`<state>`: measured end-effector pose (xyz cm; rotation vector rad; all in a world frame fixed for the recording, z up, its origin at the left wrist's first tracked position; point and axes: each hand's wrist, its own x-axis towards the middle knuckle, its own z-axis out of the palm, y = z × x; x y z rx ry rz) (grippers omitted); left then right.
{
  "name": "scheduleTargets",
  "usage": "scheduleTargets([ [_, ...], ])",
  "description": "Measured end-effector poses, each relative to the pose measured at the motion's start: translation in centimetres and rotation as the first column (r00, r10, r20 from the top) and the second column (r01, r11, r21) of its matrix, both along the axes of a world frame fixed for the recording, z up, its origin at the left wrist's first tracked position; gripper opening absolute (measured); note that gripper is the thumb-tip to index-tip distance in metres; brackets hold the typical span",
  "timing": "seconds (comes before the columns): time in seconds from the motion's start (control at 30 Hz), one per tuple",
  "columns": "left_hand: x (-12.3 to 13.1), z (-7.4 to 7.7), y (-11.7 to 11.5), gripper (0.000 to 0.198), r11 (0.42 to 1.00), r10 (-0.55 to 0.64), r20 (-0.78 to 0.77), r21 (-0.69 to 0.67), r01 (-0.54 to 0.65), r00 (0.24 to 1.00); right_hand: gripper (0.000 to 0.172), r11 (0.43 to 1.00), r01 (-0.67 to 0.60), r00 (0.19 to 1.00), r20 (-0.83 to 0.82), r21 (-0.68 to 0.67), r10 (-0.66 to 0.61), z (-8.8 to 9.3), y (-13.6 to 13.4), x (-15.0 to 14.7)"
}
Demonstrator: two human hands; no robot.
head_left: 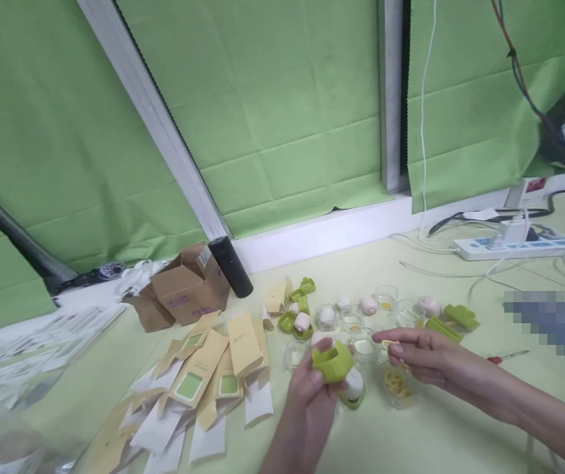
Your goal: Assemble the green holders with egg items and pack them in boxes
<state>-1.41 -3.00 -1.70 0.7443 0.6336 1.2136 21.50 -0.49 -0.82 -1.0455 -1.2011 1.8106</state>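
My left hand (308,390) is closed around a hollow green plastic shell (332,363), its opening tilted up. Thumb and finger of my right hand (430,359) pinch a small yellow loop (390,343), a short way right of the shell. Just below that hand stands a clear cup (401,399) with several yellow pieces (396,380) in it. Partly hidden behind the shell, a white rounded device (354,382) rests in another green piece (356,400). Between my hands sits a clear square container (364,345).
Paper boxes (201,368) lie heaped at left, before an opened carton (188,283) and a black bottle (231,266). More green parts (460,317), pale pink devices (429,305) and clear containers (386,296) stand beyond my hands. A red-handled tool (507,357) and power strip (524,247) lie right.
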Motion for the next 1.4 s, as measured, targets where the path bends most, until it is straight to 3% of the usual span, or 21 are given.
scheduleTargets([
  [0.1,1.5,-1.1,-0.9,0.045,0.991,0.056,0.167,-0.13,-0.035,0.984,0.044,0.996,0.008,0.994,0.111,0.093,-0.018,0.2,-0.1,-0.4],
  [0.23,1.7,-2.2,-1.5,0.057,0.971,-0.107,0.254,-0.181,0.156,0.961,0.034,0.97,-0.023,0.98,0.199,0.243,-0.027,0.1,-0.6,-0.8],
  [0.3,1.9,-3.5,-1.7,0.057,0.974,-0.13,0.251,-0.147,0.171,0.959,0.029,0.927,-0.058,0.955,0.291,0.371,-0.057,-0.2,-1.2,-0.9],
  [0.37,2.2,-4.6,-1.9,0.048,0.985,-0.119,0.234,-0.095,0.144,0.965,0.023,0.83,-0.144,0.906,0.408,0.539,-0.108,-0.5,-1.9,-1.0],
  [0.47,2.9,-5.5,-2.3,0.034,0.986,-0.146,0.171,-0.06,0.158,0.974,0.014,0.575,-0.335,0.847,0.506,0.746,-0.162,-0.9,-2.6,-1.0],
  [0.57,3.2,-5.6,-2.6,0.033,0.974,-0.187,0.132,-0.102,0.201,0.974,0.014,0.348,-0.491,0.784,0.58,0.798,-0.223,-1.3,-2.8,-1.0],
  [0.63,3.2,-5.7,-2.6,0.037,0.969,-0.193,0.117,-0.134,0.208,0.974,0.014,0.288,-0.564,0.726,0.631,0.774,-0.273,-1.5,-2.7,-1.0],
  [0.73,3.2,-6.1,-2.7,0.042,0.963,-0.198,0.108,-0.162,0.214,0.974,0.019,0.26,-0.63,0.669,0.682,0.732,-0.296,-1.4,-2.9,-1.1],
  [0.87,3.3,-6.7,-2.8,0.035,0.963,-0.184,0.136,-0.176,0.206,0.974,0.028,0.192,-0.673,0.65,0.695,0.714,-0.306,-0.9,-3.3,-1.3],
  [0.97,3.4,-6.4,-3.1,0.033,0.961,-0.178,0.121,-0.192,0.199,0.977,0.03,0.203,-0.632,0.688,0.662,0.748,-0.297,-0.8,-3.3,-1.4],
  [1.1,3.3,-4.9,-3.3,0.04,0.941,-0.171,0.106,-0.277,0.194,0.98,0.017,0.343,-0.527,0.764,0.61,0.778,-0.21,-1.0,-2.9,-1.3],
  [1.2,3.0,-4.2,-3.2,0.041,0.93,-0.169,0.044,-0.323,0.174,0.985,0.016,0.389,-0.495,0.786,0.591,0.777,-0.18,-1.1,-2.7,-1.4],
  [1.3,2.9,-4.5,-3.0,0.033,0.943,-0.157,-0.041,-0.304,0.137,0.987,0.018,0.392,-0.502,0.8,0.586,0.771,-0.127,-0.9,-2.7,-1.4],
  [1.4,3.1,-5.3,-2.8,0.034,0.953,-0.153,-0.076,-0.277,0.127,0.985,0.014,0.492,-0.507,0.803,0.596,0.708,-0.03,-0.4,-3.0,-1.1],
])
